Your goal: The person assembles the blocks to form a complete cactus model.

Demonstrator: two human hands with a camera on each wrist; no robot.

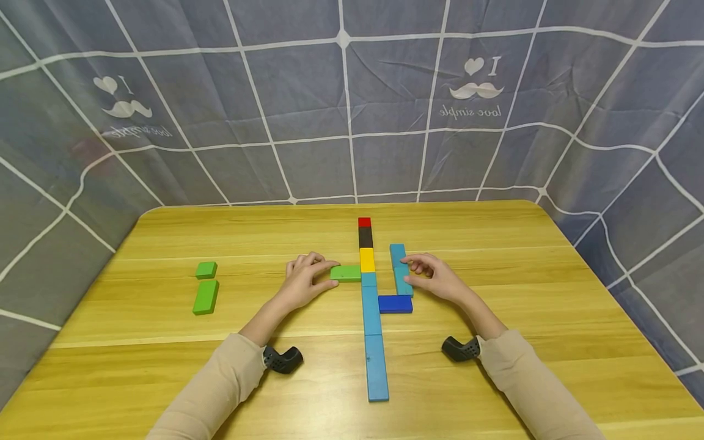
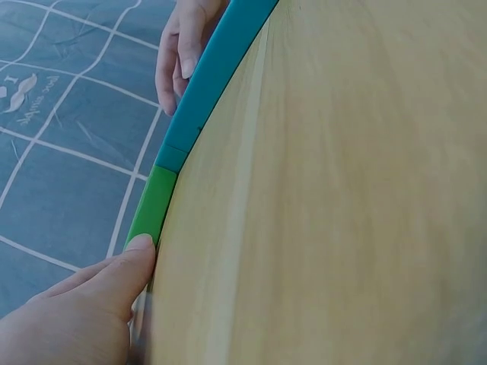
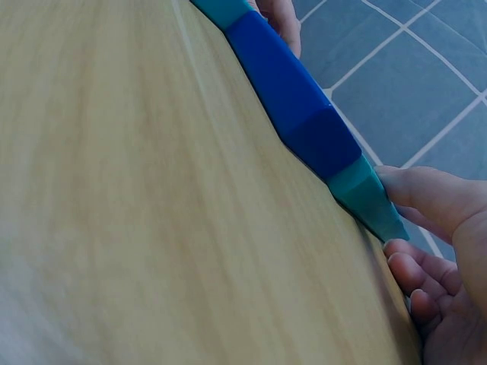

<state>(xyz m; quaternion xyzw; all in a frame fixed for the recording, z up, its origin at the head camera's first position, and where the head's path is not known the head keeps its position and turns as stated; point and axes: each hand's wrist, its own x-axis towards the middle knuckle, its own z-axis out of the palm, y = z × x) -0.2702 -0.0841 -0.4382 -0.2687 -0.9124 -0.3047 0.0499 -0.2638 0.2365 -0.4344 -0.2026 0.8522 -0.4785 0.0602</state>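
Observation:
My left hand (image 1: 302,280) pinches the left end of a green block (image 1: 346,274) between thumb and forefinger. That block's right end is against a column of flat blocks, beside the yellow block (image 1: 366,260). My right hand (image 1: 437,278) touches the right side of two light blue blocks, with thumb and forefinger spread. The farther light blue block (image 1: 396,250) is slightly offset from the nearer light blue block (image 1: 402,286). Below them, a dark blue block (image 1: 395,304) reaches left to the column. In the right wrist view, my right thumb (image 3: 415,186) meets the light blue edge.
Within the column, a red block (image 1: 364,222) and a black block (image 1: 365,238) stand beyond the yellow one; light blue blocks (image 1: 376,366) extend toward me. Two loose green blocks (image 1: 206,298) lie on the left. A grey checked curtain (image 1: 308,165) surrounds the wooden table (image 1: 165,379).

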